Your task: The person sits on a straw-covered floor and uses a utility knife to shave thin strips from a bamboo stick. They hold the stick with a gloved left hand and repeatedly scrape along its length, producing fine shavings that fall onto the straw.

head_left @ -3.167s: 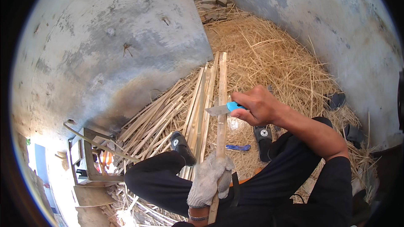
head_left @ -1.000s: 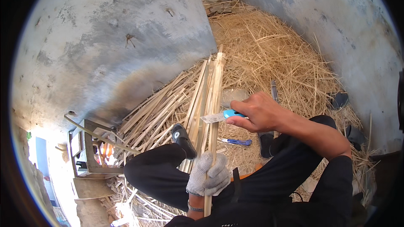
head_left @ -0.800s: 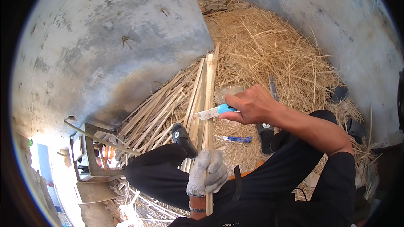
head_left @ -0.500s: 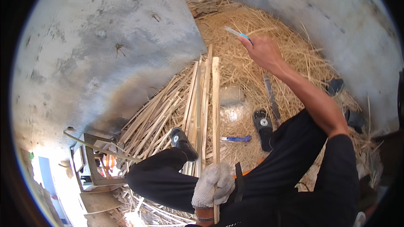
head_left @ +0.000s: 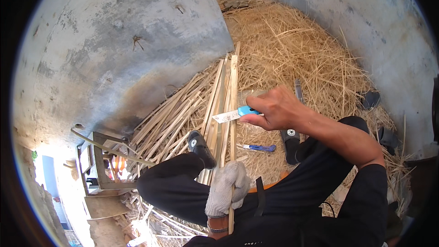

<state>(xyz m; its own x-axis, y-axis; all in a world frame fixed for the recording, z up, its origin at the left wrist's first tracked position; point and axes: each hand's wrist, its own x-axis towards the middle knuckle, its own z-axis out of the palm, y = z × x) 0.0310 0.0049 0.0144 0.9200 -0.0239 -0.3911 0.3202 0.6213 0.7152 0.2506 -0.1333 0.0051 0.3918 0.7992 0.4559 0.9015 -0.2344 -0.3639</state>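
My left hand (head_left: 227,189), in a pale knitted glove, is closed round the near end of a long, light bamboo strip (head_left: 233,92). The strip runs away from me, between my feet. My bare right hand (head_left: 273,109) is wrapped round a light-blue box cutter (head_left: 247,110). Its bare blade (head_left: 226,116) points left and lies across the strip in the picture; whether it touches the strip, I cannot tell. Several more bamboo strips (head_left: 211,104) lie beside and beyond the held one. A second box cutter, dark blue (head_left: 260,147), rests on the ground near my right foot.
Many split strips (head_left: 171,116) are heaped at the left against a stained grey wall (head_left: 114,41). Shavings (head_left: 292,41) cover the ground ahead and to the right. A long flat blade (head_left: 298,90) lies partly behind my right hand. A wooden frame (head_left: 107,167) stands at left.
My right hand has come down and toward me with the box cutter, from above the shavings to the held strip. My left hand keeps its grip and has shifted slightly left.
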